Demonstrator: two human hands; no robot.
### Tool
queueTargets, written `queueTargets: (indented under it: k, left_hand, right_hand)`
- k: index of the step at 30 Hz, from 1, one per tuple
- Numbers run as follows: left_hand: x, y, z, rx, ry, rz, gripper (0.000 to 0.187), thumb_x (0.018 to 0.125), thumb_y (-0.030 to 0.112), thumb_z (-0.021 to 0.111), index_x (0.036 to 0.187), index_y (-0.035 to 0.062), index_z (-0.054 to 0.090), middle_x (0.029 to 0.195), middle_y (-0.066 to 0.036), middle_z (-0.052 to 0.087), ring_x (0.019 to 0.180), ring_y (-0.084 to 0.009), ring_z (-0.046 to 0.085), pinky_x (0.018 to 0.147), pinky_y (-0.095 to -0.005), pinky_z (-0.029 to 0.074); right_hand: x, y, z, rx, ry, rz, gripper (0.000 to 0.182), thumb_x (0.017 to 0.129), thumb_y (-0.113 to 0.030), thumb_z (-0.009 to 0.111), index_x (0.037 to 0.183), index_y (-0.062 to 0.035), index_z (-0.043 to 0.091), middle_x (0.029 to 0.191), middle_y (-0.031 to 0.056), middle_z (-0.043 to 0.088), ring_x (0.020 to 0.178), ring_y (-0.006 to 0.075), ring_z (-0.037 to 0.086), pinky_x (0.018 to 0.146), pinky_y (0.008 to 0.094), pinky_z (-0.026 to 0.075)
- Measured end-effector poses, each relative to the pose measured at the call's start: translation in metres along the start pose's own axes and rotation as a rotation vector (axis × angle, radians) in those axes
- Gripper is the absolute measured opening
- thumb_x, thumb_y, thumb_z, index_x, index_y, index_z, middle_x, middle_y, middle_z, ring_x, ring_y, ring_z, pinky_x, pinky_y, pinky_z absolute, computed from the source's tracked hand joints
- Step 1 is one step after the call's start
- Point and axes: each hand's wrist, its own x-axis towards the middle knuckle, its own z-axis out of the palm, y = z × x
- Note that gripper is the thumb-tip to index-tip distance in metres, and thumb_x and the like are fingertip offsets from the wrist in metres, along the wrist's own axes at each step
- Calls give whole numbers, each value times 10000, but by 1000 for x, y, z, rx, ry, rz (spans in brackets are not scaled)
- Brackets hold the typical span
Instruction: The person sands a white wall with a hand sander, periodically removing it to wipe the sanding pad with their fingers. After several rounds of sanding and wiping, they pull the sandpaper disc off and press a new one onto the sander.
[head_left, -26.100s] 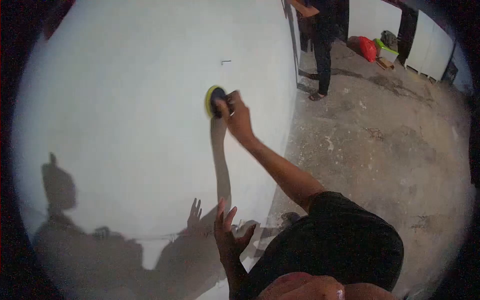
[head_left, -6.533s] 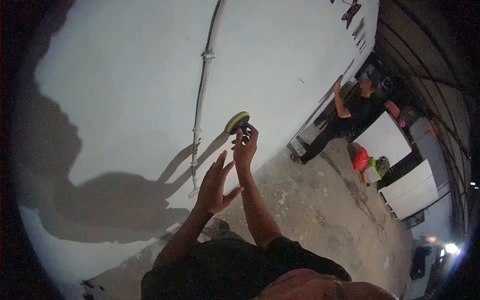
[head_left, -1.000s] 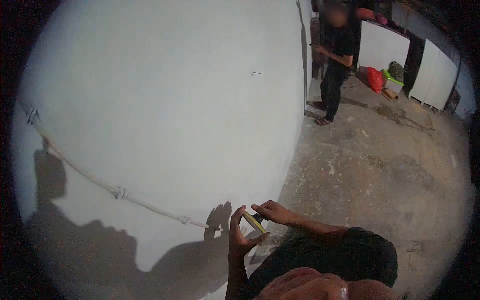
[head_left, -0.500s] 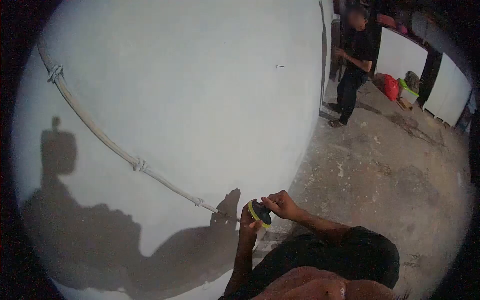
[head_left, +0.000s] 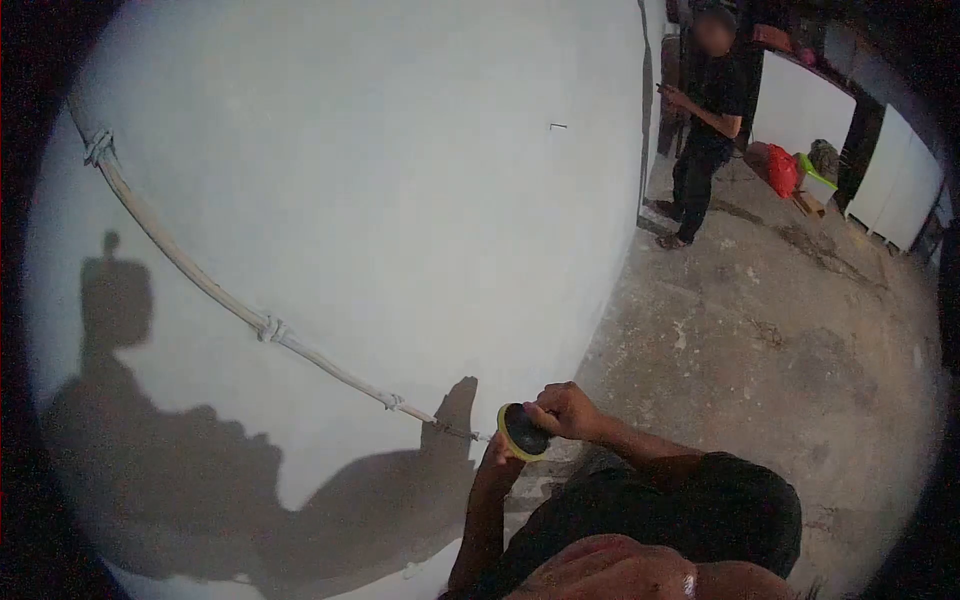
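Observation:
A round black pad with a yellow rim (head_left: 524, 434) is between my two hands, close to the foot of the white wall. My left hand (head_left: 494, 468) grips it from below and behind, and the pad hides most of those fingers. At its upper right, my right hand (head_left: 568, 412) is closed on the pad's edge, with the thumb lying over the black face. Just left of the pad, the lower end of a pale pipe (head_left: 345, 374) runs down the wall.
The white wall (head_left: 420, 200) fills the left, with wrapped joints on the pipe and my shadow across it. A person in dark clothes (head_left: 712, 110) stands by the wall's far end. Behind are a red bag (head_left: 781, 170), a green-rimmed bin (head_left: 817, 178) and white panels (head_left: 893, 180) on the concrete floor (head_left: 740, 340).
The pad has turned so that more of its black face shows. My left hand has shifted slightly lower around it. The other person's hands have risen a little.

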Motion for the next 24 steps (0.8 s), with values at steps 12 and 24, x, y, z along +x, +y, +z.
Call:
queueTargets:
  k: [12, 24]
  left_hand:
    - [-13, 68, 32, 1198, 67, 542, 945, 623, 259, 937, 1418, 72, 460, 1488, -185, 437, 1412, -377, 387, 1130, -518, 360]
    - [-6, 46, 55, 316, 124, 476, 1059, 636, 226, 950, 1466, 65, 311, 1484, -161, 412, 1382, -328, 425, 1130, -467, 395]
  right_hand:
    - [-9, 40, 38, 471, -223, 308, 582, 1034, -449, 497, 702, 10, 633, 553, 21, 509, 552, 126, 479, 529, 317, 415]
    - [-1, -5, -1, 410, -61, 369, 540, 1053, -313, 510, 640, 26, 584, 574, -5, 549, 567, 64, 466, 492, 309, 419]
